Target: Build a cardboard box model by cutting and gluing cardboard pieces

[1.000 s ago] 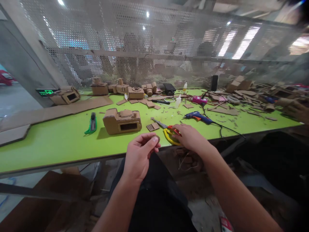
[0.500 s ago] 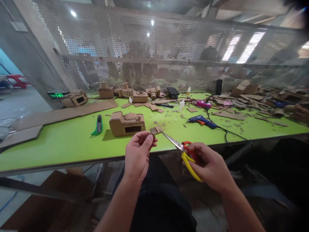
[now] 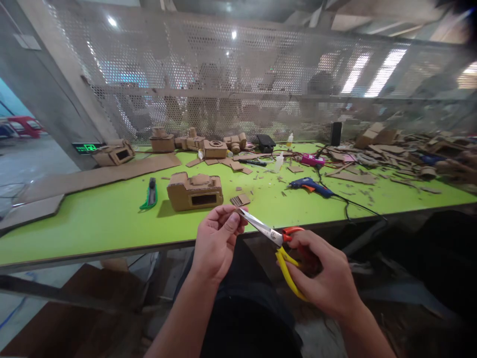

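My left hand [image 3: 219, 238] pinches a small piece of brown cardboard [image 3: 236, 212], mostly hidden by the thumb and fingers. My right hand [image 3: 323, 266] grips a pair of scissors [image 3: 275, 236] with one red and one yellow handle. Their blades are slightly parted, and the tips reach the cardboard at my left fingertips. Just beyond my left hand, a cardboard camera model [image 3: 196, 191] stands on the green table [image 3: 112, 223], with a rectangular opening facing me. Close to my fingertips lies a ridged cardboard scrap [image 3: 240, 200].
A green utility knife [image 3: 149, 195] lies left of the model. To the right rests a blue glue gun [image 3: 310, 186] with a trailing cord. More cardboard cameras [image 3: 215, 149] line the back, near a white bottle [image 3: 279, 162]. Scraps [image 3: 389, 151] pile up at right, beside a co-worker's blurred hand.
The scissors have moved left, bringing their tips to the piece in my left hand. Their handles are spread wider, and the blades have parted slightly. My left hand has shifted slightly right.
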`<state>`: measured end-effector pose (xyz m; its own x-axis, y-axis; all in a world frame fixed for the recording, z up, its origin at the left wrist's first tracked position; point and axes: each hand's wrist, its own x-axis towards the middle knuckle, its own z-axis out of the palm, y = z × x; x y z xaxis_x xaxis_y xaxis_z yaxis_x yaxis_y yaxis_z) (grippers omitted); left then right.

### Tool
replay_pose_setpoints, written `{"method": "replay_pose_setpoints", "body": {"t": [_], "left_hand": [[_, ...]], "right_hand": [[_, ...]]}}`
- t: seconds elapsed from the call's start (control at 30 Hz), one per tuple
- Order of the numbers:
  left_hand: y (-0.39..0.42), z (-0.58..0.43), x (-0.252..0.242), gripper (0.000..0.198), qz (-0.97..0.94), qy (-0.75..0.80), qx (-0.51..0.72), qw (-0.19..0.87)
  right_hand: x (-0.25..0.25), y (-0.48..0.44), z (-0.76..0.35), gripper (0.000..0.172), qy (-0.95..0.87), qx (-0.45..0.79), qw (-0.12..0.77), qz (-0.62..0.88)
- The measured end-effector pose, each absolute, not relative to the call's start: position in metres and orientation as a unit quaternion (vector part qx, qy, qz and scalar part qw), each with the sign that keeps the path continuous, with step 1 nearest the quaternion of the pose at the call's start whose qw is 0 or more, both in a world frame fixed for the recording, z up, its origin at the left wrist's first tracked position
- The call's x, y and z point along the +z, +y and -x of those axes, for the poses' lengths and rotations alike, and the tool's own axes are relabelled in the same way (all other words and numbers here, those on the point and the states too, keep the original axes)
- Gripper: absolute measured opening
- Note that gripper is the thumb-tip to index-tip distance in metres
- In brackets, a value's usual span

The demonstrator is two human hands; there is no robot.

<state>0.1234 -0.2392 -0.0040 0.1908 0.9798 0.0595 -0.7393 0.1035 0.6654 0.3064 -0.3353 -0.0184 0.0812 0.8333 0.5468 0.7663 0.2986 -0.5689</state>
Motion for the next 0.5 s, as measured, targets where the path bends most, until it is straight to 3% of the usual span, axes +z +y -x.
{"method": "replay_pose_setpoints", "body": {"t": [0.5], "left_hand": [[-0.2384, -0.1222, -0.0069, 0.031, -0.286, 0.2, 0.602, 0.719]], "right_hand": [[-0.0153, -0.3417, -0.3077, 0.021, -0.688, 0.033, 0.415, 0.595]]}}
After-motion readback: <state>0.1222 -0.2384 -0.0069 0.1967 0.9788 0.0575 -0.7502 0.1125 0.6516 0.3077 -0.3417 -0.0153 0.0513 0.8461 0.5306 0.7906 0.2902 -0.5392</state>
